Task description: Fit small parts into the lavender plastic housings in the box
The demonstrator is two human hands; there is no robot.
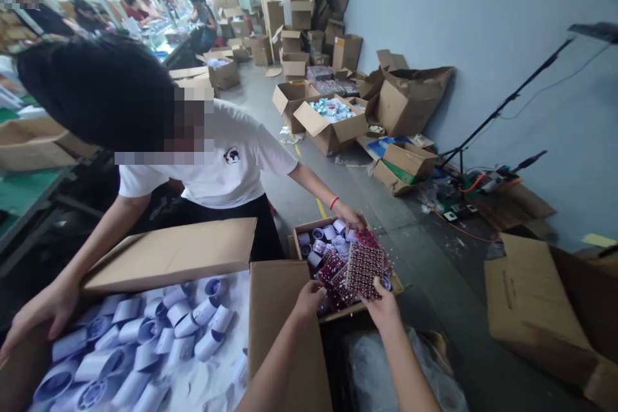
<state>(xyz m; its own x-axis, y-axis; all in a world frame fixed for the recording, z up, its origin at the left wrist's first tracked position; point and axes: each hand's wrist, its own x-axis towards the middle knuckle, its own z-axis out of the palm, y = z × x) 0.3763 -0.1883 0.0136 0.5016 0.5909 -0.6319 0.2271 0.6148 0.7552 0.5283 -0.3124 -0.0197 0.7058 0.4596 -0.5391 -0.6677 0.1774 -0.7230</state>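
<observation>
On my feed, the large box's flap [284, 315] sits beneath my left forearm, so I can't lower that arm straight down. A co-worker's hand [351, 216] blocks the far side of the smaller box [303, 226]. Dotted panels [364, 267] crowd the room between my hands [381, 302]. Below my right forearm bulges a plastic bag [386, 364]; rightward, I have open floor [434, 270] up to a carton [524, 290].

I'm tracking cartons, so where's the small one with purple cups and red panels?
In the head view, the small carton sits a little right of centre, beside the big carton, with the person's right hand over its near side.
</observation>
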